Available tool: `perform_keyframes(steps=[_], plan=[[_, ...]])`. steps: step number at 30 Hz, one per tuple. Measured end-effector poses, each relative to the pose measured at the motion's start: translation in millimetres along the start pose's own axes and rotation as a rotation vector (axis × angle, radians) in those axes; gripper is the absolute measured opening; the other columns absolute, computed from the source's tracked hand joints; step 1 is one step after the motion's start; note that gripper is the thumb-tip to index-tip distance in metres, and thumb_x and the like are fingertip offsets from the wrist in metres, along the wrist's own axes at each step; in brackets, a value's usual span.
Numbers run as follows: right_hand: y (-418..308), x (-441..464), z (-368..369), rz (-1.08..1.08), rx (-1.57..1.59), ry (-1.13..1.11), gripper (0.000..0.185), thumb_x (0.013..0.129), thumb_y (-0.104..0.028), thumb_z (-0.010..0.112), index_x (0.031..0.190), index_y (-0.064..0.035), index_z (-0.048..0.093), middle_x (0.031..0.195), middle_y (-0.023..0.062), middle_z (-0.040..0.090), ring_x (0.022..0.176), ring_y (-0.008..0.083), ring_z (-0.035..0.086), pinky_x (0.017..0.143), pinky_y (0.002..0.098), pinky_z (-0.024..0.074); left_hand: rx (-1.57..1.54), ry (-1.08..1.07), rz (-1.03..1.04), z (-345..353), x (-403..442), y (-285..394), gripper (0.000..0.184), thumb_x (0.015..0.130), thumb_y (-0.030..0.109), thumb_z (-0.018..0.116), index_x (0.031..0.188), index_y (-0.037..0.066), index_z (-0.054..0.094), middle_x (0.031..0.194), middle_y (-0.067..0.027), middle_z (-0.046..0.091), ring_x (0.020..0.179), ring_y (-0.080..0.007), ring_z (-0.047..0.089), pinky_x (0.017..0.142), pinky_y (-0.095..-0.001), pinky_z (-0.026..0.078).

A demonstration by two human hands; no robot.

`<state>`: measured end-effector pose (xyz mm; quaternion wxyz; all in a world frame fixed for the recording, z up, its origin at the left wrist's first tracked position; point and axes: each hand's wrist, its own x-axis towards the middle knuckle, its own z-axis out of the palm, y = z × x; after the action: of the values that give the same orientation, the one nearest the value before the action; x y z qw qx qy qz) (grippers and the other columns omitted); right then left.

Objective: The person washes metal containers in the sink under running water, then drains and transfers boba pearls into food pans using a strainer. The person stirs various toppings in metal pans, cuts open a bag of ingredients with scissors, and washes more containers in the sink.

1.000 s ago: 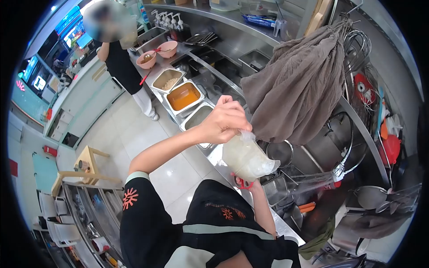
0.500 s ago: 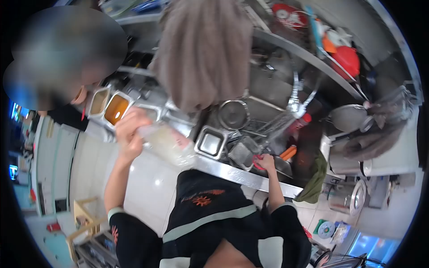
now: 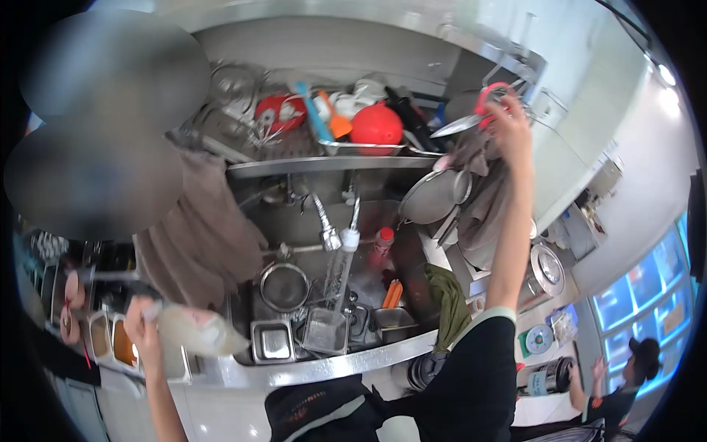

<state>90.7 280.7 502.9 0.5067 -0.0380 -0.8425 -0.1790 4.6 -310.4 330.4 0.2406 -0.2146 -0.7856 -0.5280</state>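
Note:
My left hand (image 3: 143, 321) grips the gathered top of a clear plastic bag (image 3: 199, 331) with pale contents, which hangs at the counter's front edge beside the metal food pans. High at the right, my right hand (image 3: 508, 121) is closed on the red handles of a pair of scissors (image 3: 462, 125). The blades point left, near the end of the rack above the sink. A brown cloth (image 3: 479, 155) hangs just below the scissors.
Water runs from a faucet (image 3: 350, 239) over metal pans (image 3: 326, 331) in the sink. A large brown cloth (image 3: 199, 228) hangs at left. Strainers (image 3: 428, 197) hang right of the sink. A green cloth (image 3: 445, 306) drapes over its edge. Another person (image 3: 615, 398) is at far right.
The view has swung right. My right hand has risen from the sink to the rack's right end with the scissors. The bag stays in my left hand, now at the lower left.

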Motion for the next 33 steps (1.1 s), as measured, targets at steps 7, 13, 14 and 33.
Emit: perform_keyframes(steps=[7, 13, 14, 33], plan=[[123, -3, 95, -0.235, -0.013, -0.177, 0.042, 0.069, 0.001, 0.048, 0.108, -0.0131, 0.049, 0.117, 0.011, 0.04, 0.107, 0.0277, 0.041, 0.086, 0.0317, 0.036, 0.029, -0.002, 0.123, 36, 32, 12, 0.017, 0.067, -0.004, 0.044, 0.077, -0.001, 0.057, 0.072, -0.0091, 0.056, 0.067, -0.0175, 0.054, 0.06, -0.0255, 0.041], [89, -16, 78, -0.186, -0.095, -0.122, 0.042, 0.072, 0.002, 0.044, 0.112, -0.0122, 0.045, 0.117, 0.012, 0.041, 0.107, 0.0281, 0.041, 0.083, 0.0354, 0.0375, -0.031, -0.015, 0.116, 56, 48, 17, 0.012, 0.072, -0.001, 0.048, 0.077, 0.001, 0.059, 0.071, -0.0077, 0.058, 0.068, -0.0195, 0.053, 0.062, -0.0272, 0.041], [81, -19, 75, -0.092, -0.085, -0.123, 0.041, 0.073, 0.001, 0.044, 0.112, -0.012, 0.045, 0.116, 0.0117, 0.042, 0.106, 0.028, 0.042, 0.083, 0.0356, 0.0377, -0.045, -0.021, 0.097, 58, 49, 15, 0.012, 0.072, 0.0, 0.048, 0.077, 0.001, 0.059, 0.072, -0.0077, 0.058, 0.069, -0.0194, 0.053, 0.062, -0.0271, 0.041], [-609, -152, 89, 1.172, 3.445, -1.616, 0.078, 0.076, -0.057, 0.034, 0.126, 0.0007, 0.02, 0.12, 0.029, 0.033, 0.105, 0.0398, 0.041, 0.079, 0.0532, 0.0388, -0.439, -0.415, 0.415, -53, 143, -79, 0.01, 0.063, 0.003, 0.051, 0.071, 0.001, 0.058, 0.067, -0.0061, 0.054, 0.067, -0.0201, 0.05, 0.064, -0.0292, 0.039]])
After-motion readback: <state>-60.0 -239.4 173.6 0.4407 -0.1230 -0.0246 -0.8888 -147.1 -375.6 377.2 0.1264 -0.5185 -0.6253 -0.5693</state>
